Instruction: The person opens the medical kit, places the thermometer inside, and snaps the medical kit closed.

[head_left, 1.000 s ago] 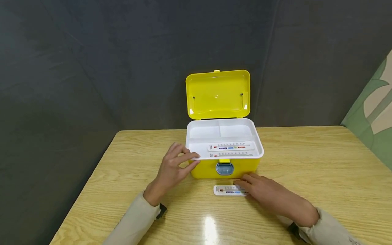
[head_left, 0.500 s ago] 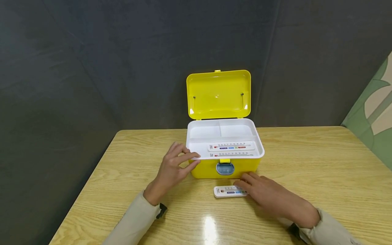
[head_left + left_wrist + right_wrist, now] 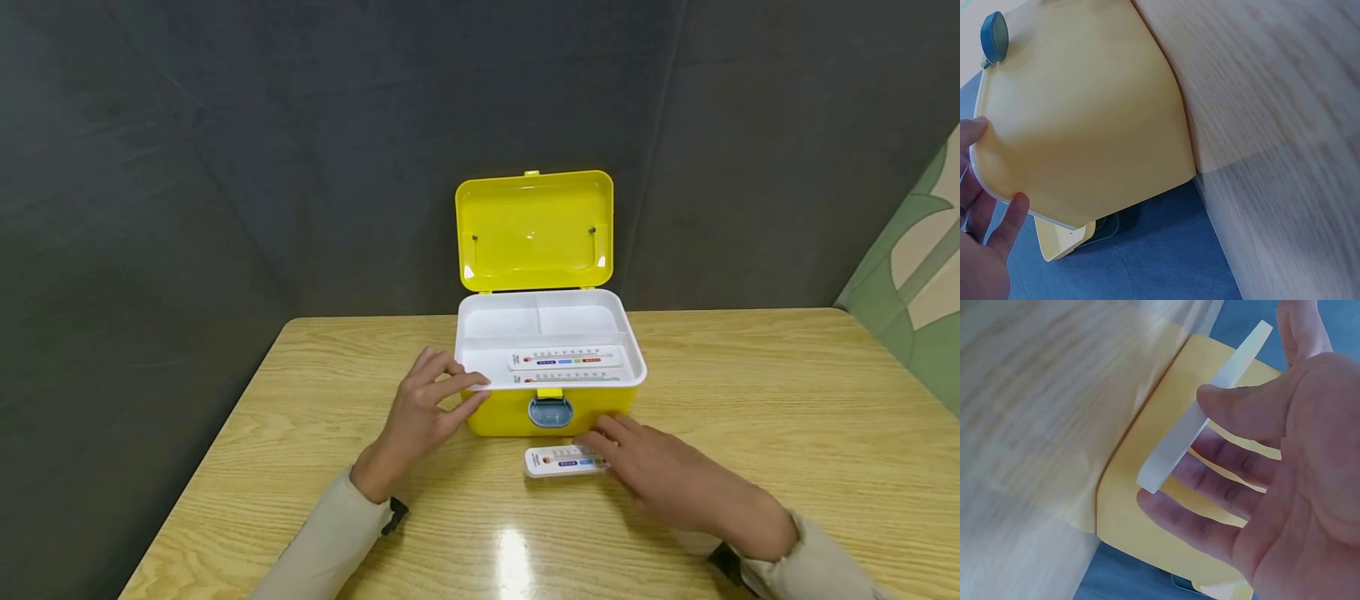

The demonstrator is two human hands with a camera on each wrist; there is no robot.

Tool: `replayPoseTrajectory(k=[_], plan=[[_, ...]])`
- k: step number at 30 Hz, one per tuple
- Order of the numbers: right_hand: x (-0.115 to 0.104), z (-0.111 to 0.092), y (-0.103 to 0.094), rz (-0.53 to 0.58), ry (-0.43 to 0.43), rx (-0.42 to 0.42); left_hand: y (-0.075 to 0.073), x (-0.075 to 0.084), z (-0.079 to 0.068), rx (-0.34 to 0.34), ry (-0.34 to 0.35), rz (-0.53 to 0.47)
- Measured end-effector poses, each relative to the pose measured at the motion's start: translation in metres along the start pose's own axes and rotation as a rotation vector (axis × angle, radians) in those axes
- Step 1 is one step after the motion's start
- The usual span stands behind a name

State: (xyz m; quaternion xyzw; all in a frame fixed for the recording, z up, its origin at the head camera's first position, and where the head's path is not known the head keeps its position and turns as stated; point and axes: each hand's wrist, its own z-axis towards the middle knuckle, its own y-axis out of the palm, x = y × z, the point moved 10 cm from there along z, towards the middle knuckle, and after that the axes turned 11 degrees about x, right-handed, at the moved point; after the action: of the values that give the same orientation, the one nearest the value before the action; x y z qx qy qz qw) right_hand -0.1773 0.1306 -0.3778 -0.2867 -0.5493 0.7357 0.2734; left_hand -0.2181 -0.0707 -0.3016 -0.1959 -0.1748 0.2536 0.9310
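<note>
My right hand (image 3: pixel 652 467) pinches a white strip thermometer (image 3: pixel 558 461) by its right end, just in front of the yellow storage box (image 3: pixel 502 417). In the right wrist view the thermometer (image 3: pixel 1175 444) shows edge-on between thumb and fingers, raised off the table. My left hand (image 3: pixel 423 412) grips the box's front left rim, with a finger over the white tray (image 3: pixel 480 367) and the thumb outside. Two more thermometers lie in the tray's front compartment; the farther thermometer (image 3: pixel 566 358) shows whole, the nearer one (image 3: pixel 570 379) is partly hidden by the rim.
The box's yellow lid (image 3: pixel 534 233) stands raised at the back, near the dark cloth backdrop (image 3: pixel 337 167). A blue-grey latch (image 3: pixel 551 412) hangs on the box front. Two rear compartments of the tray hold nothing. Wood-grained table (image 3: pixel 750 400) lies all around.
My right hand has lifted the thermometer off the table and brought it slightly closer to the box. The left hand stays on the rim.
</note>
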Motion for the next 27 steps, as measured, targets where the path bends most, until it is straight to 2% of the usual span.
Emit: replayPoseTrajectory(k=[6,27], plan=[[-0.001,0.000,-0.009,-0.011,-0.013,0.025,-0.002,0.002,0.000,0.022,0.027,-0.005],[-0.009,0.000,-0.042,-0.052,-0.089,0.188,-0.002,0.003,0.001,0.026,0.029,-0.014]])
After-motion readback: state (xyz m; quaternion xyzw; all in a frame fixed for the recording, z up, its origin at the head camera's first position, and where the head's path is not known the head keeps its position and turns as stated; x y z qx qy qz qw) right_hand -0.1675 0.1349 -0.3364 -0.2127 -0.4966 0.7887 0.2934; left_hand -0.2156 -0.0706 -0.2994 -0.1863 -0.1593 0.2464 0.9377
